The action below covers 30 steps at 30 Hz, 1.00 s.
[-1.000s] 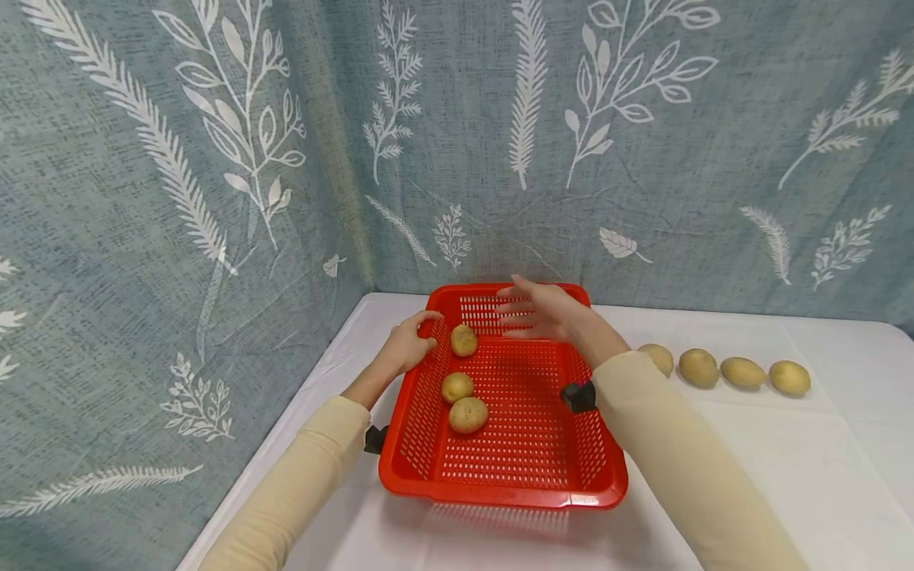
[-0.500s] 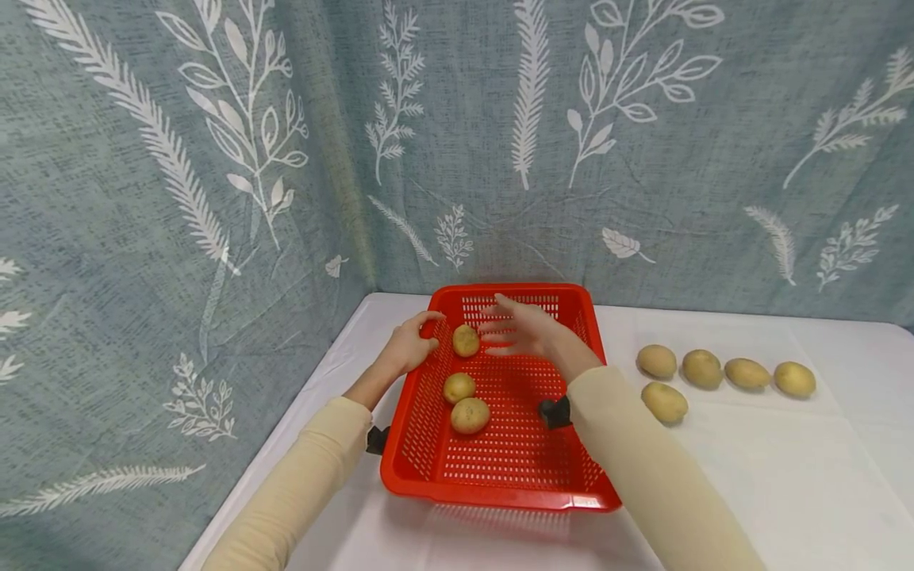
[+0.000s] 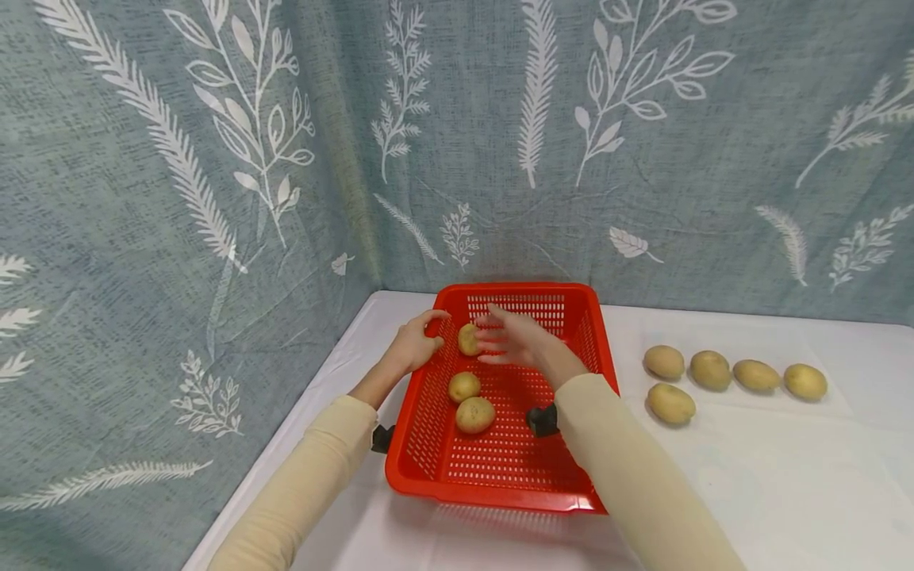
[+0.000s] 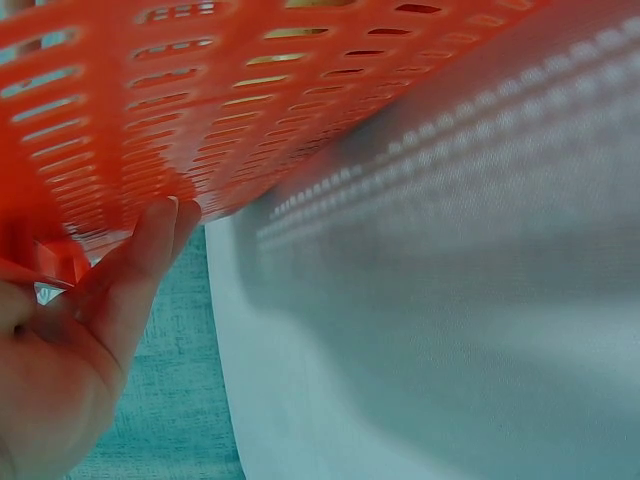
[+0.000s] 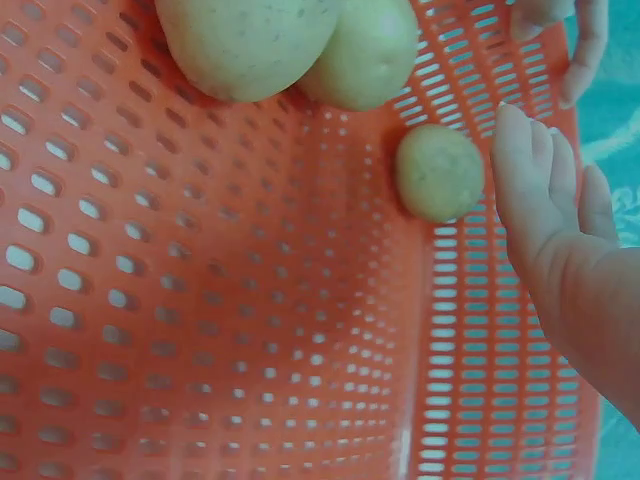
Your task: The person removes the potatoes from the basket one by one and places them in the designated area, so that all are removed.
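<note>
A red plastic basket [image 3: 500,498] with slotted walls holds three potatoes: one in its far left corner [image 3: 468,339] and a pair [image 3: 474,415] near its left wall. My left hand [image 3: 416,346] grips the basket's left rim. In the left wrist view, the fingers [image 4: 140,265] lie along the outside of the slotted wall. Over the far part of the basket is my right hand [image 3: 517,341], its fingers extended and holding nothing. The right wrist view shows those fingers [image 5: 530,170] close beside the far potato [image 5: 440,173].
To the right of the basket, several potatoes [image 3: 710,370] lie in a row on the white tablecloth [image 3: 771,476], with another potato [image 3: 671,404] in front of them. A blue-green leaf-patterned curtain [image 3: 493,143] hangs behind and along the left side.
My right hand has moved left and slightly nearer over the basket, towards the far potato. My left hand stays on the rim. The view has shifted slightly.
</note>
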Each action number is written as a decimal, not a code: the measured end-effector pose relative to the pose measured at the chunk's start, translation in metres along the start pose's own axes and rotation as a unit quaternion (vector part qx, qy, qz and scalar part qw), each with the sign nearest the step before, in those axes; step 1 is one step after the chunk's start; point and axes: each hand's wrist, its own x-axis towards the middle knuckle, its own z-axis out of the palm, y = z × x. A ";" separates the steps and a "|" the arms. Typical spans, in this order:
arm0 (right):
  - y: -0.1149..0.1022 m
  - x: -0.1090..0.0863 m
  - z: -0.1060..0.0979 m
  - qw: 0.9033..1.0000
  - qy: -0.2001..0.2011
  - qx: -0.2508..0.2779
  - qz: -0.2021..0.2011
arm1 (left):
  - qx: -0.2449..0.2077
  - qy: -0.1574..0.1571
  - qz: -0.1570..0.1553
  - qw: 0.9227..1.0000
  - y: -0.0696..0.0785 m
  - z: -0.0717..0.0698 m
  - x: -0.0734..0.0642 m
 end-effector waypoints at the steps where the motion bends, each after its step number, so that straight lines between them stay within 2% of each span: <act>1: 0.001 0.001 0.000 1.000 0.004 0.000 0.001 | -0.001 0.000 0.000 1.000 0.000 0.000 0.000; 7: 0.010 0.008 -0.003 1.000 0.024 -0.012 0.015 | -0.006 0.002 -0.004 1.000 -0.001 0.000 -0.001; 13: 0.018 0.013 -0.003 0.998 0.011 -0.063 0.024 | 0.001 0.002 0.001 1.000 -0.002 0.000 0.001; 21: 0.029 0.016 0.002 0.985 -0.010 -0.165 0.046 | -0.011 0.004 0.002 1.000 -0.001 -0.002 -0.002; 24: 0.029 0.013 0.008 0.982 -0.014 -0.181 0.058 | -0.012 0.003 0.004 1.000 -0.001 -0.003 -0.002; 30: 0.034 0.013 0.013 0.975 -0.026 -0.212 0.056 | -0.002 0.006 0.002 1.000 -0.001 -0.002 -0.002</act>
